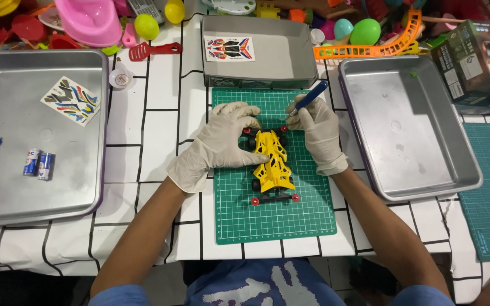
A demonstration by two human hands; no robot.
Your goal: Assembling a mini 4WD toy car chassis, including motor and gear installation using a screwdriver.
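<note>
toy car [272, 161]: yellow body, centre of green cutting mat [290, 218], front end hidden under gloves | left hand [219, 143]: clamped over car's front | right hand [319, 131]: gripping blue-handled tool [313, 95] at car's front; tip hidden | toys beyond mat: cut off

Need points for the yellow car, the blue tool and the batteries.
yellow car [273, 164], head view, middle of the body shell.
blue tool [313, 95], head view, handle above the right hand.
batteries [38, 164], head view, the pair lying in the left tray.
</note>
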